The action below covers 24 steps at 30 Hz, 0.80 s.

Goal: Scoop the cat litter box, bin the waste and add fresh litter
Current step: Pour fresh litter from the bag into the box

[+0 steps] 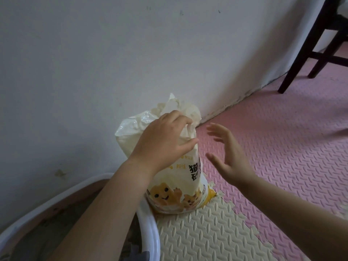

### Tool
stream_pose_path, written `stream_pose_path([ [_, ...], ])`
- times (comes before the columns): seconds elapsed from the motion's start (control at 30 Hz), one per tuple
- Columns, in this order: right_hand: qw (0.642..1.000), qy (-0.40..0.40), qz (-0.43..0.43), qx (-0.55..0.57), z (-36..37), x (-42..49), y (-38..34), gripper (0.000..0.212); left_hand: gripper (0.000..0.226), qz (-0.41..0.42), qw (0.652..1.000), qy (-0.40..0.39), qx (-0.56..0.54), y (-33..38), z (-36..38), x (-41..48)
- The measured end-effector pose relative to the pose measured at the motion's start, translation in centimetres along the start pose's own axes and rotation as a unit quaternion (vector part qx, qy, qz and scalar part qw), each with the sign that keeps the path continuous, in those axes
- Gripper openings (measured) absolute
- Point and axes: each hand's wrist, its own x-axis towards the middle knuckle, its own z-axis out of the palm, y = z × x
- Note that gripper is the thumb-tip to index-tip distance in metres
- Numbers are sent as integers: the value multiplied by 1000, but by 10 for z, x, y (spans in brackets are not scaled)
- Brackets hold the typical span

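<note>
Litter bag (175, 189) stands upright on the floor at the foot of the wall (94, 63). It's cream plastic with yellow cartoon cats near the bottom, dark printed characters on the side and a crumpled, bunched top.

My left hand (163, 142) is on that bunched top. The grip is closed on the bag, fingers curled over the crumple and thumb laid along the near side. My forearm crosses over the litter box (150, 228) to get there.

My right hand (227, 153) is just beside the bag on its right, grip wide, fingers spread and straight, palm turned toward the bag. It holds nothing. A thin gap shows between thumb and bag, so not touching. This hand is slightly blurred.

The litter box sits at lower left, just left of the bag. It has a white rounded rim, pinkish inner walls and grey-brown litter (62, 219) inside. The bag's bottom corner sits right at the rim; I can't tell if they touch.

The bag's base rests on a cream foam tile (207, 238), with pink foam tiles (282, 138) beyond it to the right, all with a raised tread pattern. There are a few small marks and a stain on the white wall.

Dark wooden chair legs (316, 44) stand at upper right, well apart from the bag, on the pink tiles.
</note>
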Motion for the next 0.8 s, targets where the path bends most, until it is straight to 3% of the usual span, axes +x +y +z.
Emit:
stream_pose_path([
  [0.17, 991, -95, 81, 43, 25, -5, -3, 103, 31, -95, 988, -12, -121, -4, 2, -8],
  [0.3, 976, -112, 141, 122, 40, 3, -12, 108, 19, -129, 974, -16, -188, -10, 4, -14],
  [0.43, 973, -100, 167, 121, 51, 6, -18, 103, 19, -143, 974, -2, -178, -15, 8, -17],
  [0.53, 969, -69, 180, 155, 55, 7, -21, 86, 43, -122, 985, -28, -121, -21, 9, -19],
  [0.67, 975, -3, 179, 134, 53, 7, -24, 48, 77, -80, 993, -87, 24, -16, 8, -21],
  [0.8, 975, 11, 185, 119, 54, 5, -21, 31, 87, 5, 995, -9, 97, -17, 18, -19],
])
